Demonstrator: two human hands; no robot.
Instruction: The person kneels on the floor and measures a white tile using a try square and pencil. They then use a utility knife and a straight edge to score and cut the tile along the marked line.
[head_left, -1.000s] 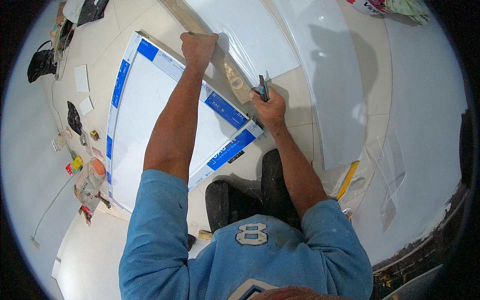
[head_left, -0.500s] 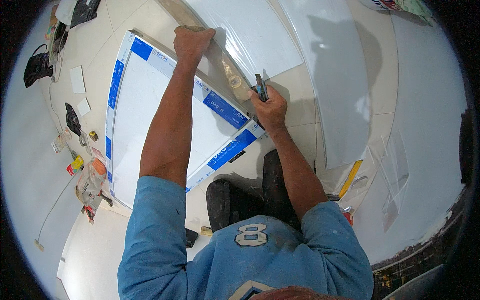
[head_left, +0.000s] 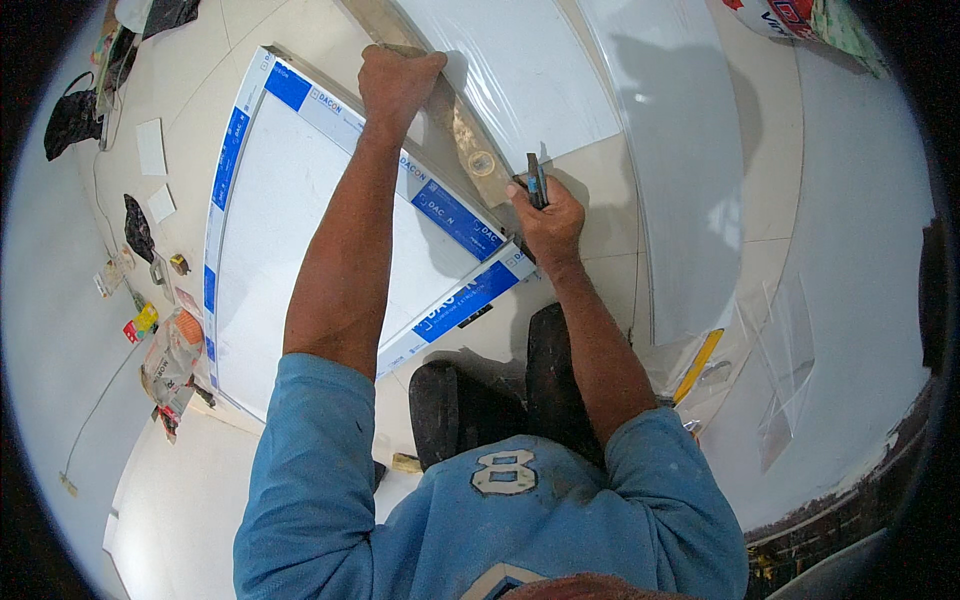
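My left hand (head_left: 400, 88) is closed over a long tan bar (head_left: 462, 135), which has a round pale spot near its near end and looks worn. The bar lies along the far edge of a white panel (head_left: 310, 225) framed with blue-and-white film-covered strips. My right hand (head_left: 552, 218) grips a dark hand tool (head_left: 536, 182) with blue marks and two upright prongs; its exact kind is unclear. That hand is beside the bar's near end, close to the frame corner (head_left: 515, 255).
Film-covered white sheets (head_left: 510, 70) and a long curved panel (head_left: 690, 190) lie to the right. A yellow strip (head_left: 698, 368) and clear plastic (head_left: 785, 370) are at lower right. Bags (head_left: 172, 360), a tape measure (head_left: 180, 264) and white pieces (head_left: 150, 147) lie on the left floor.
Both hands appear slightly farther right, the left still on the bar. The tool in my right hand is turned, so two prongs now show. The whole view has shifted a little.
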